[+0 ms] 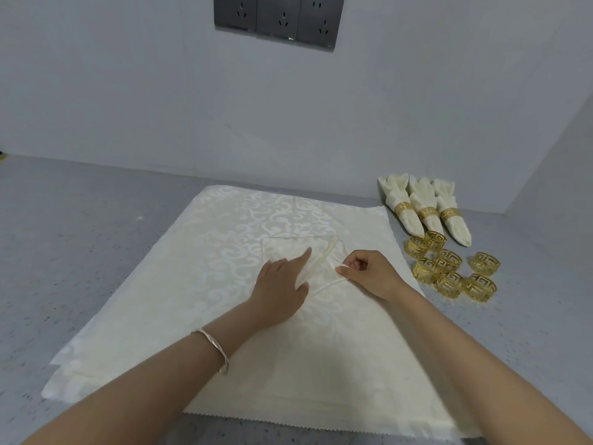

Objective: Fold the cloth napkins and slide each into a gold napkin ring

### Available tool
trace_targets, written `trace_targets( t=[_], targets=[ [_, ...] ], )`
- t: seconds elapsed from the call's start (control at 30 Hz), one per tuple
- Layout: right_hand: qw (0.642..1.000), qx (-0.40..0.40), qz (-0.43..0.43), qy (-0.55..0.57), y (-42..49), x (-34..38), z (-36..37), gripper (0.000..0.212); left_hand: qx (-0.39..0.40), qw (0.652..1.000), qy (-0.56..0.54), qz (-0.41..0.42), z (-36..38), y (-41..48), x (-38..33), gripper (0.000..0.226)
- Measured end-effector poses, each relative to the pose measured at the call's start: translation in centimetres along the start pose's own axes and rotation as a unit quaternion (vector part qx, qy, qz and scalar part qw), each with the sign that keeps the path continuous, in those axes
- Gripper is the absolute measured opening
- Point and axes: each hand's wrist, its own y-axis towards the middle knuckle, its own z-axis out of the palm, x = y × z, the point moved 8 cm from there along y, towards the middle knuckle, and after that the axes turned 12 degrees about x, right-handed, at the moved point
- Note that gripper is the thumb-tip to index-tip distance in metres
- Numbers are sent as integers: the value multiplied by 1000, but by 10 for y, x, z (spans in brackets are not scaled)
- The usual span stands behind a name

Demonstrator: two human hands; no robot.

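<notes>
A cream patterned napkin (290, 247), partly folded, lies on top of a stack of flat cream napkins (224, 226) in the middle of the counter. My left hand (282, 284) presses down on its folded edge with the index finger stretched out. My right hand (369, 273) pinches a corner of the same napkin just to the right. Several loose gold napkin rings (449, 268) lie to the right of the stack. Behind them lie three folded napkins in gold rings (426, 208).
The grey speckled counter (80, 236) meets a pale wall at the back and another wall at the far right. A dark panel of power sockets (279, 19) is mounted on the back wall. The stack's zigzag front edge lies near the counter's front.
</notes>
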Motion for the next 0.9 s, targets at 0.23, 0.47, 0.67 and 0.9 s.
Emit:
trace_targets(
  t=[0.23, 0.47, 0.67, 0.9],
  targets=[
    [999, 16, 19, -31, 4, 0, 1, 23, -3, 996, 41, -73, -33, 43, 32, 58],
    [997, -19, 72, -34, 6, -6, -5, 21, -44, 981, 143, -120, -56, 41, 27, 42],
    [988, -62, 116, -76, -3, -3, -8, 30, -8, 978, 146, -151, -56, 19, 20, 38],
    [984, -71, 141, -86, -12, -1, -2, 37, 71, 990, 13, -117, -33, -7, -1, 74]
  ],
)
